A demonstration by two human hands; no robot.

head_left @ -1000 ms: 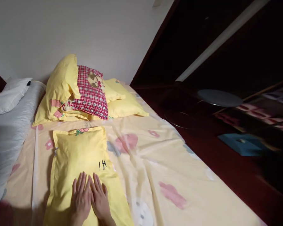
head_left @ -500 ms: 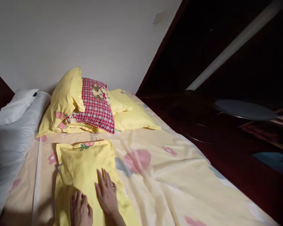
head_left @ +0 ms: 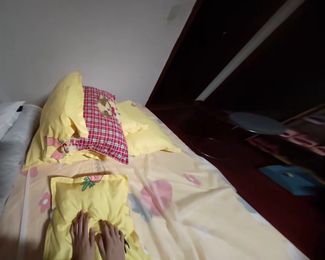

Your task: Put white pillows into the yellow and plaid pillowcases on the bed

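Note:
A flat yellow pillowcase (head_left: 90, 202) with a strawberry print at its far edge lies on the yellow flowered bed sheet (head_left: 195, 213). My left hand (head_left: 81, 238) rests flat on its near part, fingers stretched out and together. Beside it, touching, my right hand (head_left: 112, 242) presses on the same pillowcase with its fingers slightly curled, and the cloth is wrinkled under them. Neither hand holds anything.
At the head of the bed lean a yellow pillow (head_left: 61, 108), a red checked pillow (head_left: 103, 126) and another yellow pillow (head_left: 146, 139). A white quilt (head_left: 2, 155) lies along the left. To the right are a dark floor, a round stool (head_left: 257, 122) and a blue box (head_left: 291, 178).
My hands were side by side, then the right reached further up the pillowcase; now they lie together again lower down. The view has shifted.

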